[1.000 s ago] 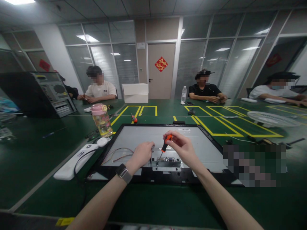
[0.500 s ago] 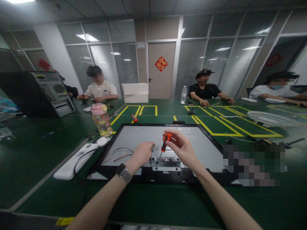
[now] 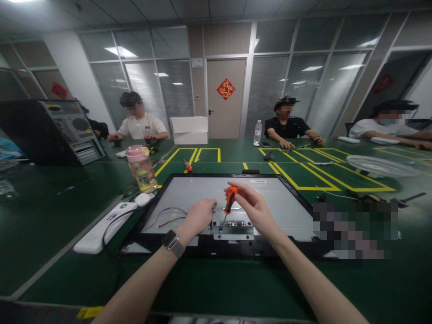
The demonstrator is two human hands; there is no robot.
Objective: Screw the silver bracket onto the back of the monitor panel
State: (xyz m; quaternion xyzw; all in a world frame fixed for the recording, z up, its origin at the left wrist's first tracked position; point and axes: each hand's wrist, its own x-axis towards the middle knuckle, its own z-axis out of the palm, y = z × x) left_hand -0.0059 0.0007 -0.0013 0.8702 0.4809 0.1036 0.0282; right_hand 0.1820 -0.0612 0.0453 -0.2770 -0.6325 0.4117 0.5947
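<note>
A monitor panel (image 3: pixel 290 209) lies back side up on the green table in front of me, black frame around a grey metal sheet. A small metal bracket (image 3: pixel 236 227) sits near its front edge. My right hand (image 3: pixel 254 208) pinches the orange handle of a screwdriver (image 3: pixel 228 207), whose tip stands on the bracket's left end. My left hand (image 3: pixel 199 216), closed with a watch on the wrist, rests on the panel right beside the tip; what its fingers hold is hidden. Thin coloured wires (image 3: pixel 167 217) lie on the panel to the left.
A white power strip (image 3: pixel 101 227) with a black cable lies left of the panel, a pink-lidded bottle (image 3: pixel 141 168) behind it. A computer case (image 3: pixel 57 130) stands far left, a white fan guard (image 3: pixel 381 165) right. Three people sit across the table.
My right hand has turned the screwdriver handle slightly and shifted a little left. The left hand has stayed put. A person in black across the table has moved their hands.
</note>
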